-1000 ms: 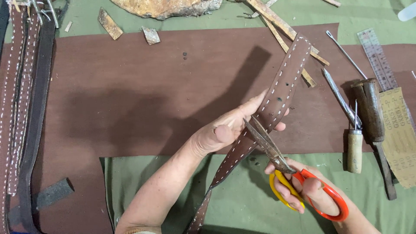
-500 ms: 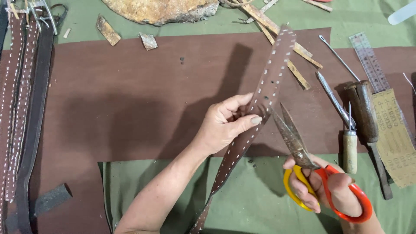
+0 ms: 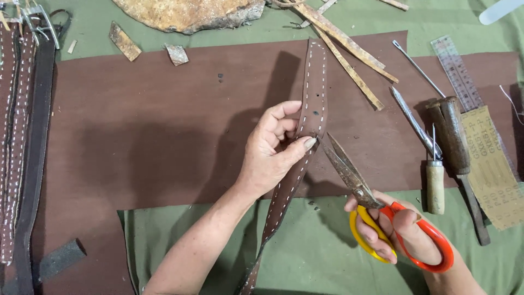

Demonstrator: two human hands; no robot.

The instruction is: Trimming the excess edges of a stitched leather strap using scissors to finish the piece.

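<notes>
My left hand (image 3: 273, 150) pinches a long brown leather strap (image 3: 315, 82) with white stitching and punched holes, holding it nearly upright above the brown leather sheet (image 3: 153, 125). My right hand (image 3: 401, 232) grips scissors (image 3: 355, 183) with orange and yellow handles. Their rusty blades are closed and the tip touches the strap's right edge just beside my left thumb.
At the right lie an awl with a wooden handle (image 3: 435, 186), a dark-handled tool (image 3: 456, 147), a metal ruler (image 3: 458, 76) and sandpaper (image 3: 491, 169). Stitched straps (image 3: 22, 136) lie along the left edge. Leather scraps (image 3: 349, 54) and a stone slab (image 3: 185, 13) lie at the top.
The scissors pulled away from the strap to the right, then came back with the tip at its edge. My left hand turned the strap more upright.
</notes>
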